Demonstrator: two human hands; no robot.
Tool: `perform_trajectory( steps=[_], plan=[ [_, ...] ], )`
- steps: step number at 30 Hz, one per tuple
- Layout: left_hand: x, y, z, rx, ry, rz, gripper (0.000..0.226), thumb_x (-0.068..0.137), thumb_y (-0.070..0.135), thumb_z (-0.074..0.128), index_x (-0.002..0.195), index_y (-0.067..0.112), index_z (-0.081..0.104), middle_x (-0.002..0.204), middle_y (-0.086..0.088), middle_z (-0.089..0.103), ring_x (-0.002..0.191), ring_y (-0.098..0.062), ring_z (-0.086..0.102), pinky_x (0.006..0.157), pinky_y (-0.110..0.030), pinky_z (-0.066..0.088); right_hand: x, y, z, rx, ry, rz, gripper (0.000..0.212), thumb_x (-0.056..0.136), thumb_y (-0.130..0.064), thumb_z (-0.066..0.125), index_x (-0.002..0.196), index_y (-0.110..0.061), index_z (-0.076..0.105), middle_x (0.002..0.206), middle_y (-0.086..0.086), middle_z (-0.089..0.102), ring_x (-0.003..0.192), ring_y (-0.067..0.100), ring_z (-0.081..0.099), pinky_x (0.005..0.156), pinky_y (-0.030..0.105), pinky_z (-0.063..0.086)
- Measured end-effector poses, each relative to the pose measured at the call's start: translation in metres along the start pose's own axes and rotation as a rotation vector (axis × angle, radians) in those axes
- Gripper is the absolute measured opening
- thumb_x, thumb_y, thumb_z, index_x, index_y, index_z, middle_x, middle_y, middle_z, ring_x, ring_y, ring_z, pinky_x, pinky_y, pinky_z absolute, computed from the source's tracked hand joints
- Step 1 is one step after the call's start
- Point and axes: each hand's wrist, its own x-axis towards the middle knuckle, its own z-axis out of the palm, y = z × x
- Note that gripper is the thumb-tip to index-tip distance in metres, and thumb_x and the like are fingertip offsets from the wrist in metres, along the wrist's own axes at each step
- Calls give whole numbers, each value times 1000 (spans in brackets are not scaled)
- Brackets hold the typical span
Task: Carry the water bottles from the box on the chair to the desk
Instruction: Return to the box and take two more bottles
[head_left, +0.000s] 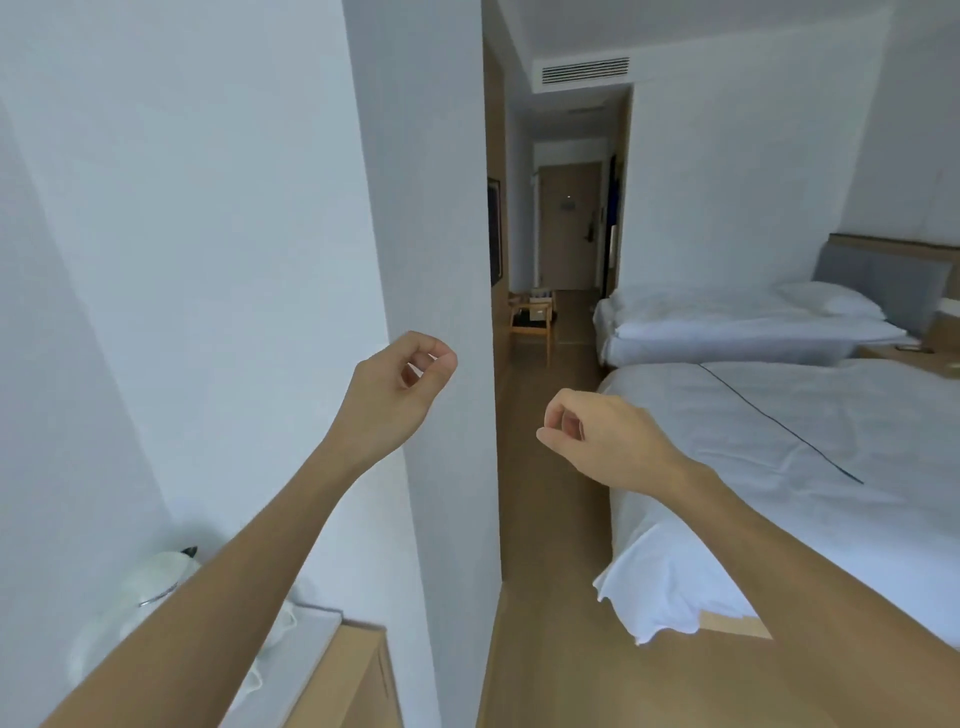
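1. Near bed (810, 447): white sheet, thin dark cable across it; just right of the right hand, sheet corner hanging below the forearm.
2. Far bed (727, 322): white, one pillow, grey headboard; beyond and right of the right hand.
3. Wall corner (415, 208): white, projecting; directly behind the left hand.
4. Desk (353, 670): wooden, pale top, low and left, beneath the left forearm; white kettle (156, 577) and cups on it. Judged the drop-off point.
5. Chair (531, 322): small, wooden, far ahead down the passage, between and beyond both hands. Something rests on the seat, seemingly the box (535, 304); too small to confirm.
6. Water bottles: not discernible at this range; presumed in the box on the chair. Nothing carried yet.
7. Left hand (400, 389): raised, fingers loosely curled, thumb near fingertips, holding nothing.
8. Right hand (597, 436): raised, slightly lower, fingers loosely curled toward thumb, holding nothing.
9. Handling estimate: full bottles likely moderately heavy, thin plastic yielding under squeeze, smooth and possibly slippery. Best taken round the mid-body with a full wrap, or at the stiffer neck below the cap; one per hand. Low breakage risk, some risk of tipping when set down.
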Motion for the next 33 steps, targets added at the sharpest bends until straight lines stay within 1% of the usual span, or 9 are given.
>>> perform_trajectory(
  steps=[2, 5, 9, 12, 17, 21, 26, 29, 33],
  plan=[
    [26, -6, 28, -6, -17, 18, 11, 92, 45, 56, 93, 37, 62, 83, 18, 61, 63, -6, 56, 60, -16, 43, 11, 26, -2, -32, 5, 36, 16, 91, -54, 52, 88, -39, 50, 76, -21, 55, 70, 3, 56, 62, 21, 45],
    [67, -18, 69, -7, -29, 42, 11, 94, 44, 55, 95, 36, 62, 87, 19, 62, 69, -7, 59, 62, -14, 43, 37, 62, -4, -68, 17, 66, 14, 92, -51, 52, 88, -38, 51, 79, -18, 57, 72, 1, 55, 58, 18, 35],
    [132, -39, 115, -33, -45, 78, 9, 94, 41, 55, 96, 35, 62, 88, 19, 61, 70, -5, 59, 58, -6, 42, 85, 110, -4, -107, 19, 103, 14, 93, -49, 51, 90, -36, 54, 83, -15, 60, 74, 2, 55, 62, 22, 40],
    [185, -53, 143, -36, -54, 96, 11, 95, 38, 55, 100, 31, 62, 90, 18, 61, 76, -6, 58, 59, -2, 41, 127, 147, -5, -144, 24, 141, 15, 92, -51, 50, 91, -37, 55, 82, -16, 59, 74, 2, 56, 63, 24, 42],
    [269, -76, 186, -84, -32, 77, 18, 96, 36, 53, 106, 24, 63, 98, 10, 63, 85, -10, 58, 68, -11, 41, 194, 209, 4, -151, 90, 181, 13, 89, -52, 51, 87, -40, 52, 75, -21, 56, 67, 1, 55, 63, 24, 46],
    [323, -102, 229, -91, -40, 91, 16, 96, 37, 53, 105, 28, 62, 97, 12, 62, 88, -10, 60, 71, -15, 46, 240, 264, 20, -166, 98, 212, 15, 89, -56, 49, 89, -41, 51, 79, -22, 55, 69, 0, 54, 67, 27, 50],
    [396, -136, 284, -43, -33, 105, 11, 96, 38, 53, 102, 32, 60, 93, 18, 60, 89, -5, 58, 74, -17, 51, 302, 335, 38, -152, 90, 207, 12, 90, -54, 50, 90, -42, 50, 80, -21, 55, 68, -1, 54, 60, 22, 41],
    [442, -154, 319, -25, -24, 114, 11, 96, 39, 53, 101, 32, 61, 92, 16, 61, 86, -8, 59, 72, -19, 50, 344, 379, 44, -113, 95, 183, 11, 90, -49, 53, 91, -38, 53, 80, -19, 57, 67, 1, 55, 58, 22, 43],
    [508, -173, 361, -5, -19, 96, 13, 96, 38, 53, 102, 31, 62, 90, 16, 60, 84, -8, 59, 73, -23, 50, 408, 437, 46, -95, 73, 147, 10, 92, -45, 54, 92, -35, 54, 83, -15, 60, 67, -1, 54, 54, 19, 35]
  ],
)
